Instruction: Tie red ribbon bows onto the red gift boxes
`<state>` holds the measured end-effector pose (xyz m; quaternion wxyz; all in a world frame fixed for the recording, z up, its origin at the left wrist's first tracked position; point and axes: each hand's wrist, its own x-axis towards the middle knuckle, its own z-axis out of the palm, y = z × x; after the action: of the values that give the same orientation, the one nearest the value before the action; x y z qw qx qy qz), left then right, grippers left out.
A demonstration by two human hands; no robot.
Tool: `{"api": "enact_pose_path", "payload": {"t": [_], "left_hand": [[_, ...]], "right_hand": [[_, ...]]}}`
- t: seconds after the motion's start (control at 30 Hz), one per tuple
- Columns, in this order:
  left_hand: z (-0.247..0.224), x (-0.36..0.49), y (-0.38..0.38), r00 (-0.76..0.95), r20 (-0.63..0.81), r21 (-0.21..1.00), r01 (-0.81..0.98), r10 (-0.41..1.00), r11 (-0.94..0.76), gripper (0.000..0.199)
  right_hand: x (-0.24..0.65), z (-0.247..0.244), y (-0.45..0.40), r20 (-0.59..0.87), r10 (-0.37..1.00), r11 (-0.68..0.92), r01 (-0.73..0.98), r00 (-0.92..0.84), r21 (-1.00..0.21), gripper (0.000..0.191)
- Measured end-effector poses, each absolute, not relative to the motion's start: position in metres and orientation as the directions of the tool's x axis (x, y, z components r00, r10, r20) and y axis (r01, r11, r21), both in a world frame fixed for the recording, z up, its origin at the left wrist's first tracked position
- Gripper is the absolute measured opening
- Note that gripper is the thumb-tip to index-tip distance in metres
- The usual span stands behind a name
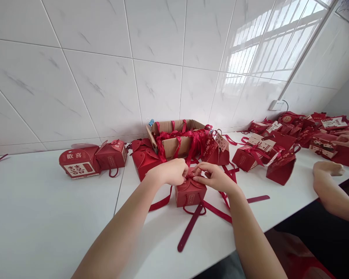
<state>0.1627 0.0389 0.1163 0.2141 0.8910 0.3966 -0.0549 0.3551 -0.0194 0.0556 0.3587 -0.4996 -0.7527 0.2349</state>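
Observation:
A small red gift box [191, 195] stands upright on the white table, its rounded top flaps folded inward and a cord handle hanging down its front. My left hand [173, 172] is closed, fingers curled down at the left of the box's top. From the other side, the thumb and fingers of my right hand [211, 175] pinch at the top flaps. The fingers partly hide the flap tips. A red ribbon [162, 204] trails out on the left of the box. In front, a dark red strip [190, 228] lies by the handle.
Behind the box is a cardboard carton [177, 146] hung with red ribbons. Red boxes [81, 164] stand at the left, and ribbon-tied boxes [250, 155] at the right. A co-worker's arm [333, 186] rests at the right edge near more boxes. A tiled wall [157, 89] bounds the table.

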Motion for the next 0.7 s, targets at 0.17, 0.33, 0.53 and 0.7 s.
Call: {"api": "enact_pose_path", "payload": {"t": [0.17,0.33,0.53,0.7], "left_hand": [[0.1176,0.161,0.0404,0.697,-0.307,0.363,0.715,0.648,-0.597,0.009],[0.1201,0.1571,0.0425,0.689,-0.309,0.385,0.721,0.655,-0.577,0.011],[0.1213,0.1541,0.0434,0.674,-0.292,0.398,0.731,0.678,-0.555,0.014],[0.1233,0.156,0.0418,0.676,-0.273,0.402,0.727,0.684,-0.557,0.012]], "right_hand": [[0.3543,0.056,-0.0198,0.286,0.93,0.368,0.598,-0.231,-0.712,0.021],[0.3529,0.056,-0.0203,0.29,0.927,0.375,0.601,-0.238,-0.706,0.019],[0.3519,0.0571,-0.0222,0.295,0.924,0.382,0.609,-0.243,-0.695,0.017],[0.3495,0.0546,-0.0216,0.353,0.906,0.419,0.628,-0.235,-0.656,0.007]]}}
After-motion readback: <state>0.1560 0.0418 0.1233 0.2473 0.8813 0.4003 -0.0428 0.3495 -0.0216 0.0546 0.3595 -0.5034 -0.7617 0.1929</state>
